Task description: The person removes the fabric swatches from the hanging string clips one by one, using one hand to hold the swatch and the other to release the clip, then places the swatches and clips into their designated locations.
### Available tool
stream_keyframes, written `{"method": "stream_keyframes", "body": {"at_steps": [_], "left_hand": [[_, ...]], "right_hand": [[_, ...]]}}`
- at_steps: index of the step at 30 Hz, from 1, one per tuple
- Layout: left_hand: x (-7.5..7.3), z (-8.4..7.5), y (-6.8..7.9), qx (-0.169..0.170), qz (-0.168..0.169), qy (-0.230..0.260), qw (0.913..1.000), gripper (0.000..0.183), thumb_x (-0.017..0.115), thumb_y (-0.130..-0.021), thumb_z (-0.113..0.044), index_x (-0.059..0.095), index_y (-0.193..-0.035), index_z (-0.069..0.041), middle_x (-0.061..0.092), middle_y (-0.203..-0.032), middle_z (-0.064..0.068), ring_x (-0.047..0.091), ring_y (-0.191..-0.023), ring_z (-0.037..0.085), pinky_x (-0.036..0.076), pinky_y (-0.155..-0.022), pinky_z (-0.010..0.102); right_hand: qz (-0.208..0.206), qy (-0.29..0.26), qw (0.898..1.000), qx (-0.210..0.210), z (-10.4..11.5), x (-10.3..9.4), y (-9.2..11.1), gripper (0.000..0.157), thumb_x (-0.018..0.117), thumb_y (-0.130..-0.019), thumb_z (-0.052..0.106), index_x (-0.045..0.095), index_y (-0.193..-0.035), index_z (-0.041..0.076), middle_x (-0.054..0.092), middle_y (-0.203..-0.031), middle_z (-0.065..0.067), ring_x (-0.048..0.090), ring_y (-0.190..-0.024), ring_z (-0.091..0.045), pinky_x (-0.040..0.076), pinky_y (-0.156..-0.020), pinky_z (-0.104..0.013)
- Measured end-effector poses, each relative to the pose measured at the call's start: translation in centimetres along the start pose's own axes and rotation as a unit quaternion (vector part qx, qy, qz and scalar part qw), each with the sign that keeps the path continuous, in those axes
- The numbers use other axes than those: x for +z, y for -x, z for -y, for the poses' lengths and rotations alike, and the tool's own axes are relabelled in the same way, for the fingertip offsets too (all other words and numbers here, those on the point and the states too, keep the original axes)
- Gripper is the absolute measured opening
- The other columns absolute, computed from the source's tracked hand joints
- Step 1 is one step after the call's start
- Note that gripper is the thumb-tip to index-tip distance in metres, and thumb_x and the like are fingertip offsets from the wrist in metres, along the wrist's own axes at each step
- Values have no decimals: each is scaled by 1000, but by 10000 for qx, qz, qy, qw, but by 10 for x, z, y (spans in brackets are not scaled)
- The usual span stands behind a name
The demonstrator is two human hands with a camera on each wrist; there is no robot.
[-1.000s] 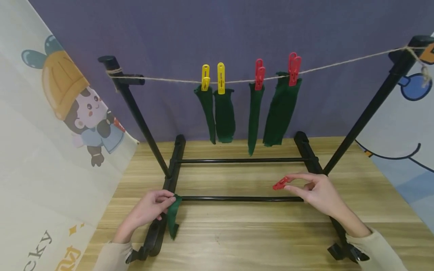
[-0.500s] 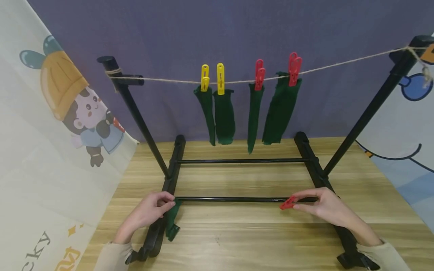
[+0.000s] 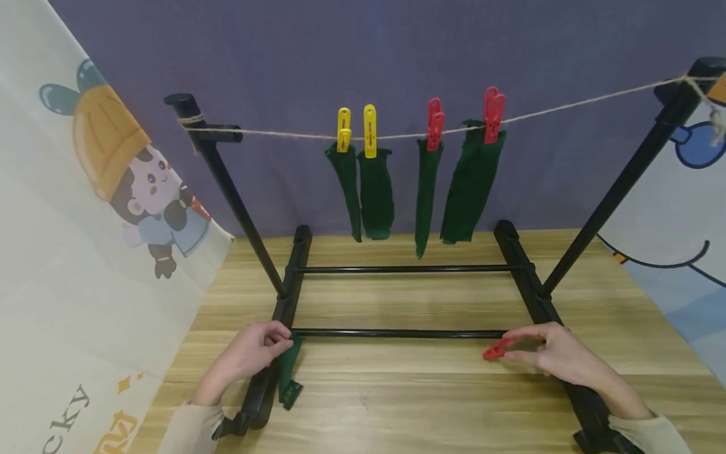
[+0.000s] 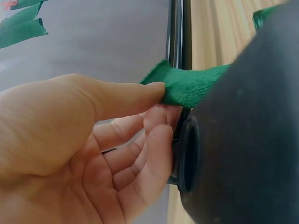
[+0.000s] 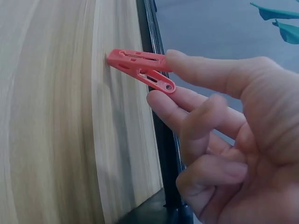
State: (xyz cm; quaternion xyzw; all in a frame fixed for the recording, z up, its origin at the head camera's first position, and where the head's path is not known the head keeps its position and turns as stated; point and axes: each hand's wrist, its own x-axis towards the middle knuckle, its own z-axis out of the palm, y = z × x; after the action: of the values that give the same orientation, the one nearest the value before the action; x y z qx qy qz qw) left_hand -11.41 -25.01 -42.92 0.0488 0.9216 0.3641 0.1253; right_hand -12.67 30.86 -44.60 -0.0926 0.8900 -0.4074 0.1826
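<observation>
Between thumb and fingertips, my left hand (image 3: pixel 252 350) pinches the top of a green cloth strip (image 3: pixel 288 362), beside the rack's left foot. The strip hangs down and its lower end is folded on the table; in the left wrist view the same cloth (image 4: pixel 194 86) passes partly behind the black bar. My right hand (image 3: pixel 558 353) holds a red clothespin (image 3: pixel 496 349) by its handles, low over the table near the right foot. The right wrist view shows the clothespin (image 5: pixel 138 65) with its nose pointing away from the thumb and its tip near or on the wood.
A twine line (image 3: pixel 590 101) runs between the black rack's posts (image 3: pixel 238 208). Several green cloth pieces (image 3: pixel 377 195) hang from it, under yellow clothespins (image 3: pixel 370 131) and red clothespins (image 3: pixel 494 116). Two black crossbars (image 3: pixel 397 333) span the wooden table (image 3: pixel 408 397). A purple backdrop (image 3: pixel 283 57) stands behind.
My right hand has moved right and toward me, lowering the red clothespin past the front crossbar. My left hand stays nearly still; the strip's lower end has folded more onto the table.
</observation>
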Motion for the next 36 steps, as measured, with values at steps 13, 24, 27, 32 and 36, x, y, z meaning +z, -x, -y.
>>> {"method": "stream_keyframes", "body": {"at_steps": [13,24,27,32,36], "left_hand": [[4,2,3,-127,-94,-457,9988,5,71,-96,-18,70,-99,-14,67,-85,-4,60,-74,11,49,-63,24],[3,-2,4,-286,-273,-293,9988,4,70,-97,-19,70,-98,-16,65,-81,-3,57,-71,13,47,-60,25],[2,-1,5,-213,-233,-264,9992,4,69,-98,-20,70,-99,-17,65,-81,-3,57,-70,12,47,-60,25],[1,0,5,20,64,87,9999,16,67,-100,-27,71,-106,-12,65,-83,5,56,-63,11,48,-55,25],[0,-1,4,273,306,500,9979,26,65,-101,-30,69,-113,-7,65,-85,13,56,-59,10,50,-53,26]], "right_hand": [[245,457,9986,-125,-17,-7,7,49,79,-88,29,68,-123,-4,68,-78,-1,44,-52,-3,36,-47,-21],[427,855,9954,118,-17,-13,5,45,82,-84,28,71,-118,1,56,-67,3,41,-51,-4,33,-47,-21],[437,828,9956,89,-15,-14,5,44,82,-85,27,71,-118,1,56,-68,2,41,-52,-4,33,-47,-21],[400,592,9974,-95,-8,-18,5,52,80,-87,28,67,-124,-5,62,-75,0,46,-56,-4,36,-49,-22],[281,719,9968,-217,3,-20,6,54,78,-90,33,66,-127,-4,65,-80,0,47,-57,-5,37,-49,-23]]}}
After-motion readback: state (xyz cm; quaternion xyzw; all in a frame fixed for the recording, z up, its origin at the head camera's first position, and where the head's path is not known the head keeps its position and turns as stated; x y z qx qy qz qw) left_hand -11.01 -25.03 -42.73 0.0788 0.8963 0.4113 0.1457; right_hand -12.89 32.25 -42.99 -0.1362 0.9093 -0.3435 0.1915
